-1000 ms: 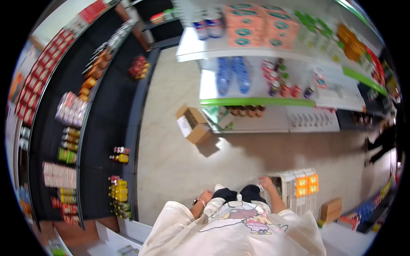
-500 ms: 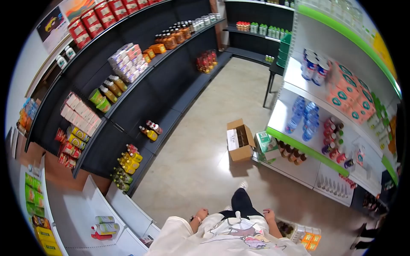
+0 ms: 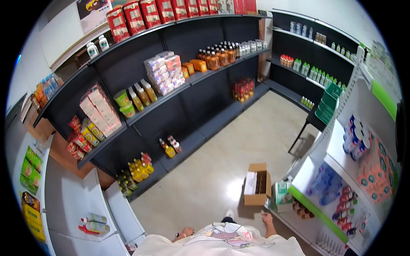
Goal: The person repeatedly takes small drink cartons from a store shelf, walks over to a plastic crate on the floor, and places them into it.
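Note:
My left hand (image 3: 186, 232) hangs low at my left side, with a dark band at the wrist. It holds nothing, and its fingers are loosely bent apart. On the other side, my right hand (image 3: 267, 219) hangs free with its fingers slightly spread and nothing in them. Nearest to it on the floor is an open cardboard box (image 3: 256, 199), flaps up, with dividers inside. Beside that box stands a green and white carton (image 3: 282, 194) against the right shelf. Neither hand touches these things.
A long dark shelf unit (image 3: 194, 123) runs along the left and back with bottles, tissue packs (image 3: 164, 72) and red packages (image 3: 150, 13). White shelves (image 3: 314, 202) with green edging stand at right, holding bottles. Green baskets (image 3: 328, 104) sit on a black table. Another white shelf (image 3: 70, 205) is at left.
My view has turned right and tilted up, so the shelves sit differently in it. The cardboard box now appears closer to my right hand. Both hands still hang at my sides.

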Demonstrator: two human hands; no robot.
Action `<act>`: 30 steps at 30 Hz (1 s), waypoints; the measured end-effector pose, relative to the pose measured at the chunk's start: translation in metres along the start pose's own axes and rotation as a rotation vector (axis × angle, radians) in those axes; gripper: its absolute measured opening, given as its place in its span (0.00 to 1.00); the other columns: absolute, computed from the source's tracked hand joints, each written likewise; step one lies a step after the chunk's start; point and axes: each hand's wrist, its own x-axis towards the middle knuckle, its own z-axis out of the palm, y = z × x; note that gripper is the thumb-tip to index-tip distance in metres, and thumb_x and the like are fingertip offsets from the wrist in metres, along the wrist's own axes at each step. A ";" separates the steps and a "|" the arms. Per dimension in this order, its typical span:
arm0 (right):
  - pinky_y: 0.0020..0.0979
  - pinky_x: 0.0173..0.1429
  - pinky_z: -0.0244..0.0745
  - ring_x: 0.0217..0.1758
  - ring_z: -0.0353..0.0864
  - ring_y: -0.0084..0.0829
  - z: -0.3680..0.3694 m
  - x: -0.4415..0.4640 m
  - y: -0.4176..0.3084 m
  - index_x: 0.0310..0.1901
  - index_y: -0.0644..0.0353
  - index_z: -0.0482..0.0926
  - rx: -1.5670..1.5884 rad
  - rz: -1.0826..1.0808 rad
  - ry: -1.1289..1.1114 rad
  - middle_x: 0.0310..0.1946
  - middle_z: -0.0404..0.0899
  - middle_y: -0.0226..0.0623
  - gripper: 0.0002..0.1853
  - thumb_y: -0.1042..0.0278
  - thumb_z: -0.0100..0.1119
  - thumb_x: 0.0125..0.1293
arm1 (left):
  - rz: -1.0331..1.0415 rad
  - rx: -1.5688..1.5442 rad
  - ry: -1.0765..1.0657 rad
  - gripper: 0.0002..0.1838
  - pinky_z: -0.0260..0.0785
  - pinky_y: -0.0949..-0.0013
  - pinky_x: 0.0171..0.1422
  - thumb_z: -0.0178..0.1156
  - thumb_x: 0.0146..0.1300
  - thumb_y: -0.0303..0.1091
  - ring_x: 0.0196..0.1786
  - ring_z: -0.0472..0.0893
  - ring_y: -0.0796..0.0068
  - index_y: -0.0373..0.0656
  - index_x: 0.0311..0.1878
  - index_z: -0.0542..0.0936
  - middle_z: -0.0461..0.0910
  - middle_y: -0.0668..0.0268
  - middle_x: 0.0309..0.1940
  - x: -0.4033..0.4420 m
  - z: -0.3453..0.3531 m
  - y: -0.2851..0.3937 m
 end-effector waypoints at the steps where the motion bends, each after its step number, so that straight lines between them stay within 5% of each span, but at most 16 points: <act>1: 0.31 0.50 0.73 0.45 0.80 0.38 0.003 0.023 -0.033 0.35 0.49 0.83 0.072 -0.072 0.023 0.37 0.81 0.44 0.13 0.72 0.54 0.48 | 0.012 0.021 -0.031 0.20 0.70 0.64 0.42 0.50 0.56 0.45 0.35 0.80 0.65 0.37 0.37 0.80 0.81 0.55 0.33 0.015 -0.011 0.014; 7: 0.31 0.38 0.75 0.32 0.80 0.32 0.040 0.077 -0.201 0.40 0.51 0.81 0.110 -0.399 -0.186 0.30 0.81 0.40 0.12 0.73 0.57 0.52 | 0.137 -0.250 -0.038 0.17 0.67 0.76 0.31 0.51 0.60 0.45 0.29 0.76 0.79 0.40 0.37 0.79 0.79 0.67 0.28 0.114 -0.043 0.090; 12: 0.29 0.41 0.75 0.35 0.79 0.30 0.080 0.071 -0.226 0.39 0.52 0.82 -0.169 -0.533 -0.576 0.30 0.81 0.39 0.12 0.72 0.56 0.51 | 0.167 -0.801 0.085 0.16 0.66 0.74 0.32 0.48 0.60 0.41 0.27 0.75 0.78 0.38 0.30 0.78 0.76 0.69 0.21 0.122 -0.060 0.184; 15: 0.29 0.41 0.74 0.35 0.78 0.28 0.086 0.095 -0.207 0.37 0.60 0.81 -0.099 -0.502 -0.701 0.32 0.81 0.39 0.11 0.71 0.57 0.51 | 0.265 -0.585 0.101 0.15 0.65 0.67 0.31 0.49 0.58 0.39 0.24 0.73 0.71 0.39 0.28 0.79 0.78 0.64 0.23 0.149 -0.066 0.176; 17: 0.29 0.40 0.74 0.34 0.78 0.28 0.083 0.126 -0.193 0.37 0.62 0.81 -0.097 -0.396 -0.588 0.32 0.82 0.38 0.11 0.70 0.57 0.53 | 0.549 0.045 0.148 0.14 0.68 0.60 0.35 0.50 0.56 0.39 0.27 0.76 0.61 0.41 0.30 0.80 0.80 0.57 0.27 0.185 -0.069 0.139; 19: 0.30 0.39 0.74 0.33 0.79 0.31 0.081 0.166 -0.169 0.37 0.64 0.81 -0.102 -0.299 -0.466 0.30 0.82 0.39 0.12 0.66 0.58 0.54 | 0.559 0.421 0.263 0.13 0.70 0.55 0.41 0.51 0.54 0.41 0.34 0.79 0.54 0.44 0.33 0.81 0.80 0.54 0.31 0.204 -0.078 0.120; 21: 0.31 0.38 0.74 0.31 0.80 0.34 0.054 0.179 -0.178 0.39 0.66 0.80 -0.114 -0.243 -0.390 0.28 0.82 0.40 0.17 0.60 0.59 0.55 | 0.382 0.612 0.065 0.14 0.71 0.56 0.45 0.49 0.56 0.38 0.41 0.79 0.55 0.46 0.40 0.81 0.80 0.56 0.36 0.218 -0.098 0.116; 24: 0.34 0.39 0.74 0.32 0.80 0.37 0.024 0.196 -0.194 0.40 0.64 0.80 -0.186 -0.197 -0.383 0.29 0.82 0.42 0.20 0.53 0.57 0.55 | 0.219 0.419 -0.117 0.14 0.71 0.56 0.43 0.51 0.55 0.42 0.39 0.80 0.53 0.45 0.34 0.81 0.80 0.55 0.33 0.253 -0.129 0.109; 30: 0.38 0.46 0.72 0.40 0.78 0.43 0.023 0.277 -0.302 0.42 0.62 0.79 -0.338 -0.097 -0.448 0.36 0.79 0.47 0.20 0.53 0.53 0.56 | 0.328 0.299 0.036 0.13 0.71 0.55 0.43 0.50 0.56 0.40 0.38 0.79 0.53 0.45 0.35 0.80 0.80 0.56 0.34 0.374 -0.226 0.216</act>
